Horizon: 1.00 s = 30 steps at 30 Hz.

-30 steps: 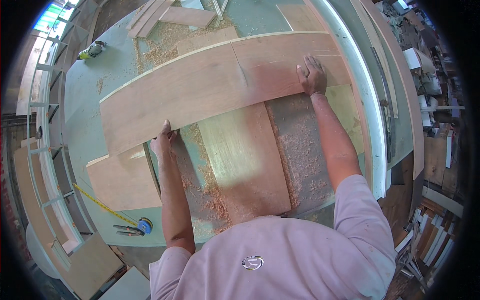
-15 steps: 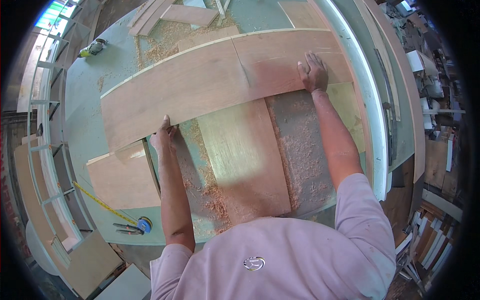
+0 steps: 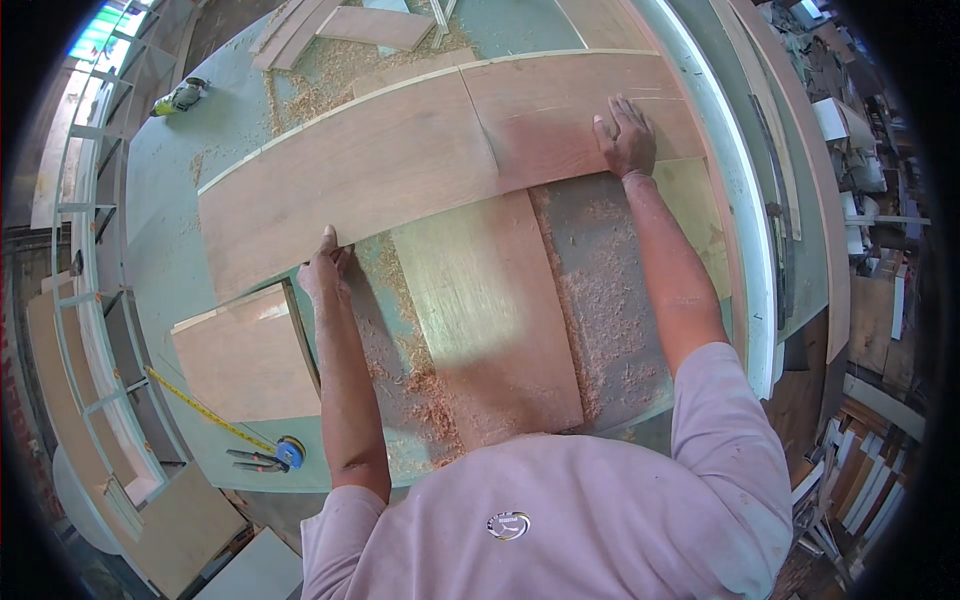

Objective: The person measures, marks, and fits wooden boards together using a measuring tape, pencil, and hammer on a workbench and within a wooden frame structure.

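At the lower left of the frame, a small board [image 3: 245, 365] lies on the bench [image 3: 165, 210], so it seems wise to watch that the long board's near corner does not bump it. Next comes the left hand [image 3: 324, 268], its thumb on top and its other fingers tucked at the near edge, pinching the long board [image 3: 370, 160]; their tips are hidden. That board goes across the upper middle of the frame, over one end of a pale board [image 3: 480, 300]. Wood curls [image 3: 432, 400] lie beside the pale board, and brushing them off should help things sit flat. Further right, the right hand [image 3: 629, 137] lies flat on the long board, thumb spread out. Pushing softly and evenly with both hands should stop it from tipping.
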Each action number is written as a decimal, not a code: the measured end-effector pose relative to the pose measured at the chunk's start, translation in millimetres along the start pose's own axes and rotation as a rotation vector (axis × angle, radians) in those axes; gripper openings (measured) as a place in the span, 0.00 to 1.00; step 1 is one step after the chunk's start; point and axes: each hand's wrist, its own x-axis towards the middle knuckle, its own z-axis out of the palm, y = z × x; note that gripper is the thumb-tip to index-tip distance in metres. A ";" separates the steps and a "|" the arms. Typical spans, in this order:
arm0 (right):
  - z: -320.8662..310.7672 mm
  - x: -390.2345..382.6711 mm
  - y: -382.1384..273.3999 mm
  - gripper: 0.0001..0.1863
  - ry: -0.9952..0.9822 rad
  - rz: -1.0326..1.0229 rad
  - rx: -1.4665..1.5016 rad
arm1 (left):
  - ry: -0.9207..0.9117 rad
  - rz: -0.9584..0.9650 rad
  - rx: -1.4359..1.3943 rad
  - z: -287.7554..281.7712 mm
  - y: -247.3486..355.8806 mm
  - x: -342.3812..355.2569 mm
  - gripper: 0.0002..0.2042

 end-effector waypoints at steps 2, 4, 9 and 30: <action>0.5 1.0 -1.2 0.30 -0.002 0.001 0.001 | 0.007 0.000 0.009 0.8 0.7 0.5 0.22; 1.2 2.2 -1.3 0.31 0.000 0.001 0.001 | 0.013 -0.001 0.025 1.1 1.6 2.1 0.23; 3.8 5.4 -1.4 0.31 0.004 0.007 -0.020 | 0.022 0.017 0.007 5.7 2.9 2.2 0.23; 11.2 16.1 -2.6 0.32 -0.019 0.023 -0.044 | 0.055 0.055 -0.004 19.6 7.4 5.8 0.21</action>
